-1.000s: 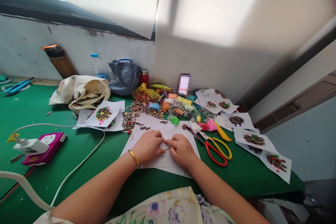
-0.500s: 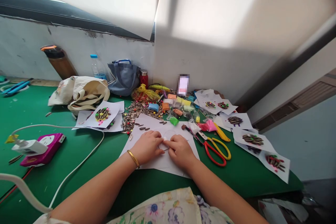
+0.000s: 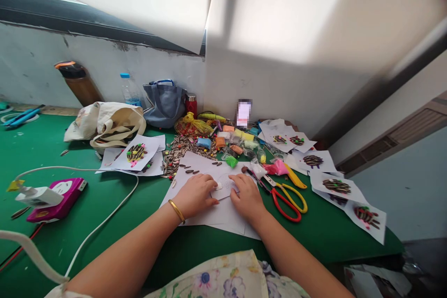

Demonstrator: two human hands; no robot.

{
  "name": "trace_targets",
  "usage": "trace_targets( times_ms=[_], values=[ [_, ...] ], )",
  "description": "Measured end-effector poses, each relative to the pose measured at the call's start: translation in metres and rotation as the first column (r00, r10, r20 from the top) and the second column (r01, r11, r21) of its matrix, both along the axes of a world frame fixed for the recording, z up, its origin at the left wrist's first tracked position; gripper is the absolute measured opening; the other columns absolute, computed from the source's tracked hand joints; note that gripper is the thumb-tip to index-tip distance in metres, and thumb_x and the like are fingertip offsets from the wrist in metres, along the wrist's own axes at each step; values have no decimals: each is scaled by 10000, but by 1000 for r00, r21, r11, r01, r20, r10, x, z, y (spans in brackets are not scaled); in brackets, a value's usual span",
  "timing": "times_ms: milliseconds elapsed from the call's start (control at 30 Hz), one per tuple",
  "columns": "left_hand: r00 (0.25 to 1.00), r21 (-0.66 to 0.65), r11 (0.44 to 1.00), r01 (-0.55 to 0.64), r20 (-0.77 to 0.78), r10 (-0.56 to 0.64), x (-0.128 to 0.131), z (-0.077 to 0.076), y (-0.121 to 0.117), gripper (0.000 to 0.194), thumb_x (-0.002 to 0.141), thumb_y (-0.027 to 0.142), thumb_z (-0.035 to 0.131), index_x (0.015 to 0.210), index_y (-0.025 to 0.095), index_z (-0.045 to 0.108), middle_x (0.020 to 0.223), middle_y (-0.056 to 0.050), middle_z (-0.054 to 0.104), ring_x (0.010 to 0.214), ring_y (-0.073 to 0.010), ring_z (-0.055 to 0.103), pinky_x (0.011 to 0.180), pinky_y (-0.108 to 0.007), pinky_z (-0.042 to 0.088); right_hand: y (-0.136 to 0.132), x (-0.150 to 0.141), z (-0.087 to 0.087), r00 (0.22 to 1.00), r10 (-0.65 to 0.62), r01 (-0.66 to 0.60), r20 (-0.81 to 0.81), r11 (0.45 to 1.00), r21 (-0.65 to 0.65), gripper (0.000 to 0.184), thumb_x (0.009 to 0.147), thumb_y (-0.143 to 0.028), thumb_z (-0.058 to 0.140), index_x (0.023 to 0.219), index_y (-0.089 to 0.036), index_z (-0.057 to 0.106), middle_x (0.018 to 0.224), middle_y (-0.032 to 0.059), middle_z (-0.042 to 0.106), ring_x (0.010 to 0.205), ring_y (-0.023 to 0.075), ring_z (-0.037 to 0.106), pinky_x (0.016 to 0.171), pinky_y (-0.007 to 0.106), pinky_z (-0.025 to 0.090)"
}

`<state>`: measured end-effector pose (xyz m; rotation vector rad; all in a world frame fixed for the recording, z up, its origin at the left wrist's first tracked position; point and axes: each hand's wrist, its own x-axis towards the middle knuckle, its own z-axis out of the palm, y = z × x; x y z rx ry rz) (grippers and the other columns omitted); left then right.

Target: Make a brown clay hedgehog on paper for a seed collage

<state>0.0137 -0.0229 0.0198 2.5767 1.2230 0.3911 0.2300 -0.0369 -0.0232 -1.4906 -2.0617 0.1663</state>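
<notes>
My left hand (image 3: 195, 195), with a gold bangle (image 3: 176, 211) on the wrist, lies flat on a large white paper sheet (image 3: 206, 207). My right hand (image 3: 247, 197) rests on the same sheet, its fingertips at the edge of a small pale paper shape (image 3: 225, 186). That shape lies between my hands, partly hidden by my right fingers. Neither hand visibly holds anything. Several striped sunflower seeds (image 3: 190, 172) lie on the sheet above my left hand.
A heap of sunflower seeds (image 3: 181, 153) and packets of coloured modelling clay (image 3: 240, 136) lie behind the sheet. Red-and-yellow scissors (image 3: 286, 203) lie to the right. Seed-and-clay pictures on paper (image 3: 337, 186) lie on both sides. A pink power strip (image 3: 57, 199) sits at left.
My hands have moved apart, and my right hand has shifted right, uncovering the pale paper shape. The shape and the sheet beneath it have turned slightly.
</notes>
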Motion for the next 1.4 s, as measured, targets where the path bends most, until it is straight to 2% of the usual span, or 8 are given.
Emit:
trace_targets(
  times_ms=[200, 367, 667, 833, 1000, 1167, 1267, 1400],
  values=[
    [990, 61, 993, -100, 108, 93, 0, 0, 1, 335, 731, 377, 775, 989, 206, 647, 1078, -71, 631, 1026, -264, 576, 908, -384, 433, -4, -2, 3, 999, 13, -11, 50, 999, -46, 469, 819, -191, 526, 1284, -214, 587, 1261, 102, 600, 1173, 270, 517, 1018, 437, 405],
    [972, 182, 955, -234, 61, 226, -2, -5, 5, 345, 805, 295, 703, 1134, 226, 627, 1182, -86, 624, 1148, -280, 528, 1006, -438, 350, -6, -4, 3, 999, 30, -28, 43, 998, -56, 455, 810, -175, 524, 1257, -207, 602, 1242, 101, 616, 1165, 262, 529, 1010, 430, 412],
    [959, 115, 954, -278, -21, 283, -2, -10, 9, 391, 828, 204, 627, 1215, 254, 610, 1105, -74, 677, 1098, -276, 555, 972, -447, 334, -2, -2, 1, 998, 44, -46, -43, 998, -52, 440, 807, -143, 495, 1225, -202, 620, 1193, 100, 617, 1131, 248, 535, 1009, 418, 433],
    [936, 4, 951, -308, 179, 302, -7, -5, 16, 394, 871, 175, 502, 1253, 209, 592, 943, -68, 688, 889, -229, 611, 850, -378, 417, 2, 3, 0, 983, -15, 11, -180, 1000, -21, 490, 794, -152, 491, 1273, -207, 582, 1273, 108, 563, 1210, 257, 497, 1070, 456, 394],
    [708, -243, 922, -301, 591, 387, -12, 0, 21, 355, 885, 277, 475, 1213, 192, 582, 856, -26, 585, 768, -169, 558, 721, -299, 453, 10, 6, -4, 906, -54, 20, -419, 996, -87, 567, 834, -275, 540, 1394, -231, 464, 1401, 124, 469, 1274, 274, 461, 1007, 456, 451],
    [485, -398, 904, -155, 767, 420, -12, 2, 21, 367, 871, 328, 536, 1213, 200, 573, 833, 0, 501, 767, -141, 505, 697, -261, 434, 19, 5, 4, 636, -159, -207, -755, 908, -365, 761, 829, -418, 617, 1489, -219, 296, 1169, 106, 621, 908, 200, 639, 742, 333, 530],
    [387, -448, 888, -108, 804, 453, -11, 4, 20, 381, 853, 344, 583, 1206, 202, 583, 867, -4, 503, 789, -131, 500, 715, -251, 429, 23, 3, 16, 511, -244, -298, -824, 850, -435, 664, 801, -447, 660, 1386, -213, 449, 882, 20, 664, 696, 152, 614, 610, 260, 484],
    [233, -541, 841, 3, 818, 526, -9, 6, 20, 449, 805, 382, 651, 1209, 202, 570, 884, -2, 524, 782, -120, 521, 705, -240, 439, 27, 2, 25, 387, -230, -428, -893, 813, -395, 418, 724, -433, 740, 1061, -204, 649, 870, 24, 703, 727, 181, 644, 664, 290, 501]
  ],
)
